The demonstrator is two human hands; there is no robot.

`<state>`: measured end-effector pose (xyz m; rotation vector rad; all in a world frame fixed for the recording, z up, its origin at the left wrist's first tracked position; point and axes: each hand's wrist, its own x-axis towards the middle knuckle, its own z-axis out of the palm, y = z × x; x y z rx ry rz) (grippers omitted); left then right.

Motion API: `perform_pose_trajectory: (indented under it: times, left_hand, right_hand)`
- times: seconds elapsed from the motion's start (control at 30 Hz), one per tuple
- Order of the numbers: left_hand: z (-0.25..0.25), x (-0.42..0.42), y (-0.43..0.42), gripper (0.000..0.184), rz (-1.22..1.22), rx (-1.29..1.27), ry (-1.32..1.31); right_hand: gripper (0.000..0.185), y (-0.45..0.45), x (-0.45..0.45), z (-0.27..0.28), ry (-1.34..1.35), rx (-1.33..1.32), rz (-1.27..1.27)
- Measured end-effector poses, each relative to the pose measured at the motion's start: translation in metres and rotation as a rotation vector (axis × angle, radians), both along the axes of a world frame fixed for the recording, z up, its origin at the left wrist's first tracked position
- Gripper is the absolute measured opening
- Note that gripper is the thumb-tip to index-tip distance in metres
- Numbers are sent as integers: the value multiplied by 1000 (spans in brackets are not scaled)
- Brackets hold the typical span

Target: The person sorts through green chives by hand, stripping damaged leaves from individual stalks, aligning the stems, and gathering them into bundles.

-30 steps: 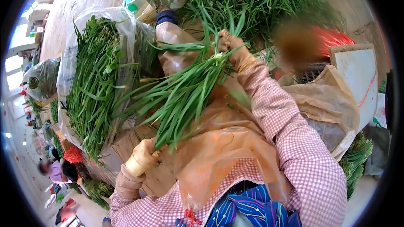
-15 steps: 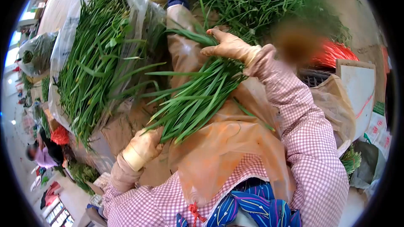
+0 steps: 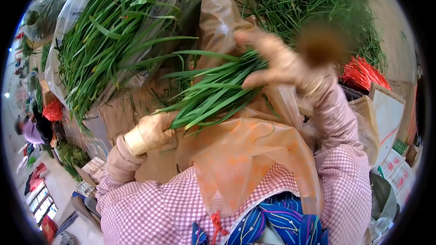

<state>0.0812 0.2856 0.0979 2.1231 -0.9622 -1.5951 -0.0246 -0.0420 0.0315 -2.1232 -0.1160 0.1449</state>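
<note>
My left hand (image 3: pixel 152 131), in a pale glove, is closed round the lower left end of a bunch of chives (image 3: pixel 213 93). The long flat green leaves lie across my lap on a translucent orange-brown apron (image 3: pixel 240 149). My right hand (image 3: pixel 277 63), gloved too and blurred by motion, is over the right end of the bunch with thumb and fingers spread. I see nothing between its fingers. Part of the bunch's right end is hidden behind that hand.
A big clear plastic bag (image 3: pixel 59 72) full of long green leaves lies at the left. A loose heap of greens (image 3: pixel 299 4) spreads at the back right. Red ties (image 3: pixel 365 73) and a white board (image 3: pixel 388 118) are at the right. Another person (image 3: pixel 34 129) is far left.
My right hand has moved right and towards me, and the leaves that were between its thumb and fingers are out of it. The left hand keeps its hold. The view has shifted.
</note>
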Motion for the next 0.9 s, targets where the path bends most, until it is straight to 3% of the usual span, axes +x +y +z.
perform_pose_trajectory:
  times: [0.13, 0.17, 0.2, 0.27, 0.3, 0.33, 0.37, 0.47, 0.57, 0.73, 0.83, 0.87, 0.9]
  left_hand:
    - [10, 0, -1, 27, -83, -92, -173]
    - [13, 0, -2, 26, -100, -74, -243]
    - [17, 1, -6, 26, -98, -72, -241]
    - [28, 6, -20, 34, -200, 277, -135]
    - [25, 6, -15, 34, -196, 276, -131]
    - [20, 6, -8, 34, -162, 124, -167]
    - [18, 6, -4, 34, -128, -28, -204]
    - [23, 4, -9, 34, -81, 8, -157]
    - [19, 4, -5, 35, -93, 49, -171]
    - [14, 0, 1, 34, -8, -3, -154]
    - [4, 4, 10, 32, 56, -88, -55]
    - [1, 6, 13, 31, 79, -113, 19]
    - [-5, 7, 20, 31, 77, -113, 22]
  right_hand:
    - [82, 83, 9, 11, -125, -150, 286]
    - [61, 97, 9, 4, -281, -121, 171]
    - [61, 99, 11, -1, -280, -118, 173]
    - [40, 100, 15, -8, -240, 180, 241]
    - [29, 102, 12, -13, -312, 390, 105]
    - [30, 97, 10, -15, -321, 443, 75]
    - [28, 94, 5, -13, -145, 601, 31]
    - [22, 82, -5, -2, 171, 902, -146]
    - [23, 68, -9, -1, 202, 1154, -239]
    - [31, 54, -18, 1, 266, 1125, -304]
    - [28, 29, -14, 7, 249, 587, -95]
    - [24, 17, -13, 20, 330, 593, -177]
    - [21, -6, -13, 17, 294, 433, -304]
